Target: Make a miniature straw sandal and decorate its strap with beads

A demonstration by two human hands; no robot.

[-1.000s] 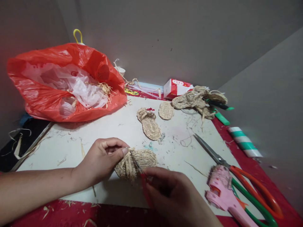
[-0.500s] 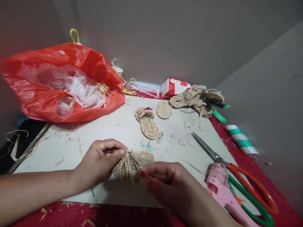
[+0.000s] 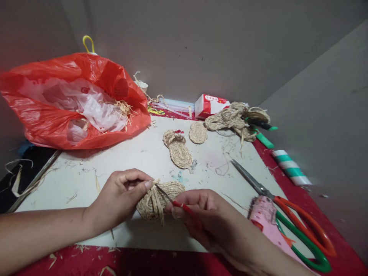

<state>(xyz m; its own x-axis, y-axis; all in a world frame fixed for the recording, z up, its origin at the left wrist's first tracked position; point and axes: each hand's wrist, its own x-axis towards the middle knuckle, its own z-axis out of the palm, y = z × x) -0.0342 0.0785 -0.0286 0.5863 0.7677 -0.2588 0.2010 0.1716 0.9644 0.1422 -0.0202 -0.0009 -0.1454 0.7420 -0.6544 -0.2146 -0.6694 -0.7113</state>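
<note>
A small woven straw slipper [image 3: 169, 189] with loose straw strands across its top lies low in the middle of the head view. My left hand [image 3: 123, 195] is closed on its left end, thumb and index finger pinching the upper edge. In my right hand [image 3: 205, 216] is a thin awl-like tool [image 3: 184, 207] with a red handle. The tool's metal shaft reaches up and left, its tip at the straw strands beside my left thumb. My fingers hide part of the handle. Farther back lie a straw slipper with red and white beads [image 3: 178, 150] and an oval straw sole [image 3: 198, 133].
A red plastic bag [image 3: 77, 103] holding straw scraps fills the back left. At the right lie scissors [image 3: 260, 188] with orange and green handles, overlapping a pink glue gun [image 3: 266, 224]. A straw bundle [image 3: 232, 117], a red-white box [image 3: 211, 105] and a green-white striped roll [image 3: 291, 168] stand along the back right.
My right hand and the red-handled tool have shifted slightly up, and the handle shows more clearly. My left hand keeps its pinch. The whole view has moved slightly.
</note>
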